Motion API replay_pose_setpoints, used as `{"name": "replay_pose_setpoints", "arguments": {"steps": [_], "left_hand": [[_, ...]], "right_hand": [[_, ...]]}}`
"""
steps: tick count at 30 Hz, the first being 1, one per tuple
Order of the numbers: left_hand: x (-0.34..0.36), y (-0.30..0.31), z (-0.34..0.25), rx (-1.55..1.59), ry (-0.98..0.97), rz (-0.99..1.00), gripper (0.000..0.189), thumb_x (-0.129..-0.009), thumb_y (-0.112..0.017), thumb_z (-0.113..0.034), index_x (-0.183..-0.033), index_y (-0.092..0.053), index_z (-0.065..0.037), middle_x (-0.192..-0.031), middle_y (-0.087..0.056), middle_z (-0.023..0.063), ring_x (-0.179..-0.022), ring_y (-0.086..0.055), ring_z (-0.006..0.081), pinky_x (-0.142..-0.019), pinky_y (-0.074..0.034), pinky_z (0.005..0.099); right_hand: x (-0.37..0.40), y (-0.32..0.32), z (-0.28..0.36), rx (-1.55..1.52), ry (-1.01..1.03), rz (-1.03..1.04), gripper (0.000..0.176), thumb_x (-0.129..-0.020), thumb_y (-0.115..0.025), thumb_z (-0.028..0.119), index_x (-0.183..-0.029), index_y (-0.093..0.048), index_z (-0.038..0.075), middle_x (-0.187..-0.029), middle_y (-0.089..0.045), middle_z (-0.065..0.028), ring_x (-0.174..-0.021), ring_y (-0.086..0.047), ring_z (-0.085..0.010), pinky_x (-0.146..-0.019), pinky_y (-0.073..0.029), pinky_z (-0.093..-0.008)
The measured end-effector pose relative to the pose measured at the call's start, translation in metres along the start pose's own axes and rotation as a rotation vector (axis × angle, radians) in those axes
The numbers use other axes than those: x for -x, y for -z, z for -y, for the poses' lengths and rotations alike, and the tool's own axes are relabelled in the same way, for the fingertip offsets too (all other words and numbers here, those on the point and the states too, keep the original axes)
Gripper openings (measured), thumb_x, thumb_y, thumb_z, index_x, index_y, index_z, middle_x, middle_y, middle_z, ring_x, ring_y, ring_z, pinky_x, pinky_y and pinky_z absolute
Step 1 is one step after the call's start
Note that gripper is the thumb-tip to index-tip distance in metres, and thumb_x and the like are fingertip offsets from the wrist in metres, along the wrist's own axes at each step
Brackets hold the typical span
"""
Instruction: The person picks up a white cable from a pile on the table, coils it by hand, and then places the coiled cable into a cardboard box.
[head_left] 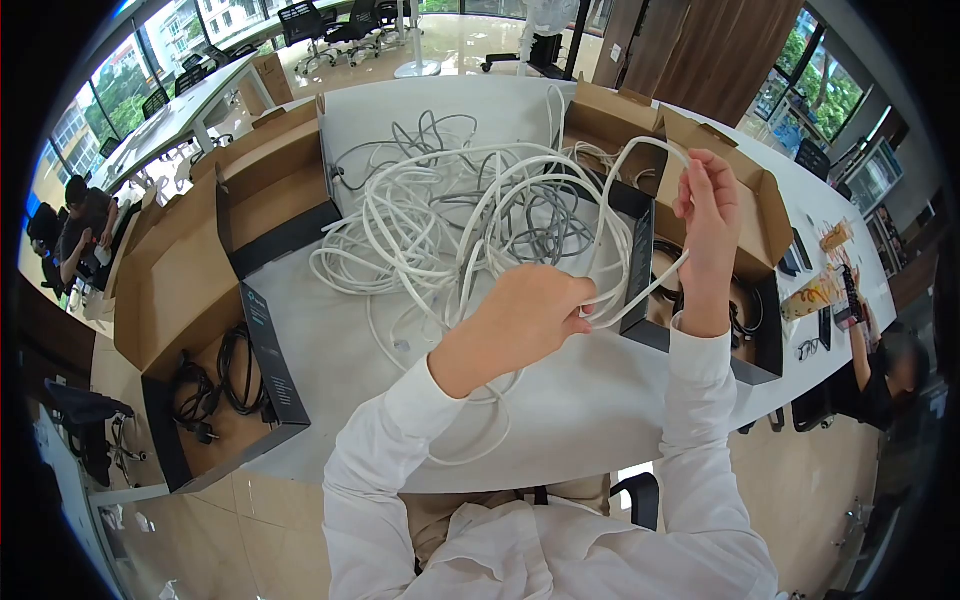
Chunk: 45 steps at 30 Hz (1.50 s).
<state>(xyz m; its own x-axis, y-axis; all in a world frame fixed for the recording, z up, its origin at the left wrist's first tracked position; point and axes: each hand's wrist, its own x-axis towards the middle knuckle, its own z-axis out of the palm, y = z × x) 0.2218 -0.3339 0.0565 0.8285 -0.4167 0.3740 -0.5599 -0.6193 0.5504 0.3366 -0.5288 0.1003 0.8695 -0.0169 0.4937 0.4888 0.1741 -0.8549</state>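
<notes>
A big tangle of white cables [400, 220] spreads over the middle of the white table, with grey cables [545, 215] mixed in. My left hand [525, 318] is closed around white cable strands at the near right side of the tangle. Raised to the right, over an open box, my right hand [708, 205] pinches a white cable between thumb and fingers. From there the cable loops back to the tangle, and another stretch runs from below my right hand to my left. Part of the grip of both hands is hidden by the fingers.
Open cardboard boxes flank the tangle: a near left box [275, 350] with black cables [235, 370], a far left box [275, 190], a far right box [610, 115] and a near right box [765, 330]. Eyeglasses [808, 349] lie at right. Other people sit at both sides.
</notes>
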Motion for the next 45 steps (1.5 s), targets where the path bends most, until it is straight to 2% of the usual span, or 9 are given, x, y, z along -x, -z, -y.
{"name": "replay_pose_setpoints", "arguments": {"steps": [3,6,9,12,15,18,27,38,45], "left_hand": [[-0.002,0.007,0.0,0.134,0.06,-0.034,0.016,-0.077,-0.072,-0.013,-0.082,-0.062,-0.003,-0.07,-0.064,0.0123,-0.065,-0.062,0.0279,-0.06,-0.047,0.0353],[-0.004,0.016,0.0,0.24,0.137,-0.082,0.014,-0.079,-0.07,-0.01,-0.083,-0.06,-0.002,-0.07,-0.063,0.0107,-0.061,-0.059,0.0245,-0.06,-0.045,0.0324],[-0.005,0.019,0.004,0.299,0.179,-0.149,0.014,-0.08,-0.07,-0.008,-0.084,-0.059,-0.001,-0.07,-0.062,0.0094,-0.06,-0.056,0.021,-0.059,-0.044,0.0305],[-0.005,0.016,0.008,0.306,0.16,-0.216,0.016,-0.08,-0.071,-0.008,-0.085,-0.058,-0.001,-0.071,-0.062,0.0091,-0.06,-0.055,0.0191,-0.058,-0.043,0.0301],[-0.005,0.016,0.007,0.29,0.183,-0.223,0.019,-0.08,-0.072,-0.01,-0.084,-0.056,0.0,-0.071,-0.062,0.0091,-0.059,-0.053,0.0187,-0.057,-0.042,0.0303],[-0.006,0.02,0.004,0.219,0.223,-0.238,0.022,-0.079,-0.074,-0.012,-0.08,-0.054,-0.001,-0.068,-0.061,0.0082,-0.056,-0.051,0.0181,-0.055,-0.041,0.0305],[-0.009,0.015,0.007,0.207,0.308,-0.311,0.028,-0.076,-0.078,-0.016,-0.072,-0.055,0.0,-0.062,-0.061,0.0082,-0.052,-0.05,0.0135,-0.049,-0.039,0.0294],[-0.011,0.016,0.011,0.74,0.468,-0.212,0.017,-0.084,-0.07,-0.004,-0.083,-0.054,0.0,-0.087,-0.066,0.0082,-0.07,-0.066,0.0108,-0.056,-0.054,0.0241],[-0.004,-0.008,0.033,-0.119,0.229,-0.328,0.028,-0.085,-0.071,-0.016,-0.103,-0.054,-0.004,-0.106,-0.064,0.0097,-0.07,-0.064,0.01,-0.051,-0.049,0.0273]], "right_hand": [[0.002,-0.007,-0.003,0.47,0.336,0.006,0.017,-0.096,-0.054,0.011,-0.11,-0.06,0.002,-0.088,-0.06,-0.0002,-0.07,-0.051,-0.0055,-0.06,-0.041,-0.0198],[0.009,-0.016,0.005,0.477,0.416,0.045,0.019,-0.095,-0.054,0.009,-0.111,-0.06,0.002,-0.092,-0.063,-0.0025,-0.078,-0.057,-0.0084,-0.067,-0.046,-0.0216],[0.013,-0.009,0.021,0.067,0.069,0.229,0.018,-0.094,-0.053,0.008,-0.108,-0.061,0.001,-0.09,-0.063,-0.004,-0.082,-0.06,-0.0097,-0.072,-0.048,-0.0231],[0.005,-0.002,0.015,0.05,0.03,0.181,0.016,-0.095,-0.051,0.01,-0.102,-0.062,0.002,-0.089,-0.064,-0.0054,-0.081,-0.06,-0.0096,-0.073,-0.048,-0.0232],[-0.011,0.014,-0.016,0.306,-0.051,0.29,0.016,-0.096,-0.051,0.013,-0.097,-0.062,0.001,-0.084,-0.064,-0.0057,-0.076,-0.06,-0.0101,-0.069,-0.048,-0.0235],[0.0,0.009,-0.009,0.499,-0.388,0.558,0.021,-0.095,-0.055,0.02,-0.093,-0.061,0.0,-0.075,-0.064,-0.0051,-0.065,-0.059,-0.0104,-0.061,-0.048,-0.0246],[0.023,-0.018,0.017,0.675,-0.369,0.73,0.06,-0.084,-0.072,0.038,-0.123,-0.051,-0.003,-0.067,-0.065,-0.0083,-0.056,-0.057,-0.0099,-0.051,-0.044,-0.025],[0.027,-0.029,0.006,0.231,-0.457,0.671,0.046,-0.085,-0.057,0.006,-0.13,-0.047,0.0,-0.068,-0.059,0.0002,-0.059,-0.053,-0.0056,-0.053,-0.039,-0.0207],[0.03,-0.025,0.028,-0.075,-0.618,0.556,0.034,-0.087,-0.045,0.01,-0.12,-0.05,0.003,-0.063,-0.042,0.0063,-0.055,-0.033,-0.0031,-0.051,-0.028,-0.0197]]}}
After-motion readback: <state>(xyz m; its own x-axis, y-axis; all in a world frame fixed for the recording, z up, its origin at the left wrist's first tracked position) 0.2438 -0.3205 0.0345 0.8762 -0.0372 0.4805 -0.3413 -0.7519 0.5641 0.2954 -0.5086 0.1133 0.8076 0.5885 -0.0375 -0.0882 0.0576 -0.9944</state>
